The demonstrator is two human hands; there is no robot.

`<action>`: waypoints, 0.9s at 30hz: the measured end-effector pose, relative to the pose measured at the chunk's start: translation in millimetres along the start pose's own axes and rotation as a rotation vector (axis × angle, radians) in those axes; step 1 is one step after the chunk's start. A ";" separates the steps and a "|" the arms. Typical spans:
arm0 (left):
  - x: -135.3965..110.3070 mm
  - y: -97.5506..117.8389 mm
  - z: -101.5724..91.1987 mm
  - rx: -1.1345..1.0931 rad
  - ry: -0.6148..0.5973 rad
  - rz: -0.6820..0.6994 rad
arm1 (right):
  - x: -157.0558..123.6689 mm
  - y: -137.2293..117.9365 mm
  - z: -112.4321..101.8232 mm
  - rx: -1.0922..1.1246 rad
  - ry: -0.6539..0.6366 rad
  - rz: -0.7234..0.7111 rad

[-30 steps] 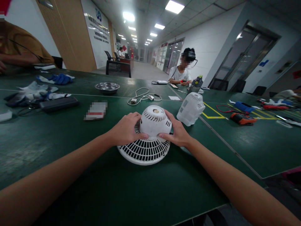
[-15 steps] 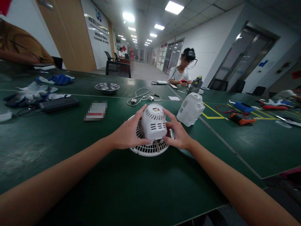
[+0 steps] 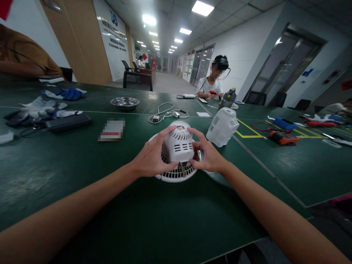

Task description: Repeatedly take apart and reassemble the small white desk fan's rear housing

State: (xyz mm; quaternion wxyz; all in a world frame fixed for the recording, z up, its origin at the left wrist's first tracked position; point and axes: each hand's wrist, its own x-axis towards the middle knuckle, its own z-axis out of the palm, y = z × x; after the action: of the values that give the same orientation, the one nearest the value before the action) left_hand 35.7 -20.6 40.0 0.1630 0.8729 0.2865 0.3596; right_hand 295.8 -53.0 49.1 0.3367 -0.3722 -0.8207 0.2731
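A white fan motor housing (image 3: 180, 148) with vent slots stands on a round white fan grille (image 3: 176, 178) lying on the table. My left hand (image 3: 152, 156) is wrapped round the housing's left side, thumb at its lower front edge and index finger near the top. On the opposite side my right hand (image 3: 207, 152) grips it too, with the index finger by the top and the thumb at the lower right. A brownish strip shows below the housing's front edge, over the grille. What lies inside the housing is hidden. Just beyond my right hand stands a second white slotted plastic casing (image 3: 223, 126).
Beyond the grille lie a white cable (image 3: 165, 113) and a steel bowl (image 3: 125, 103). Gloves (image 3: 41, 110), a black case (image 3: 68, 121) and a blurred box (image 3: 112, 131) are to the left. An orange multimeter (image 3: 283, 138) sits right. A co-worker (image 3: 211, 86) sits across the table.
The housing under my hands has shifted very slightly left, and my index fingers sit closer to its top. Across the table, the co-worker has raised a red object a little.
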 end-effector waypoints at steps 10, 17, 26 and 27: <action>0.0 -12.7 0.9 -0.011 0.002 0.039 | 0.4 -3.5 -4.6 -0.011 -0.030 0.016; 0.4 -19.5 -0.5 -0.011 -0.041 0.045 | 1.0 -5.3 -5.0 0.022 -0.061 0.051; 1.0 -18.0 -2.9 -0.021 -0.059 -0.033 | 2.7 -9.4 -2.3 0.009 -0.036 0.080; 0.9 -17.4 -3.1 -0.019 -0.054 -0.038 | 2.8 -9.7 -2.5 0.006 -0.036 0.078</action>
State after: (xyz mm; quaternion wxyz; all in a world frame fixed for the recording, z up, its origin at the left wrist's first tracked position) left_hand 27.3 -6.2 34.1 0.1860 0.8750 0.2951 0.3355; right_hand 292.2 -55.8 58.4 0.3122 -0.3981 -0.8106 0.2950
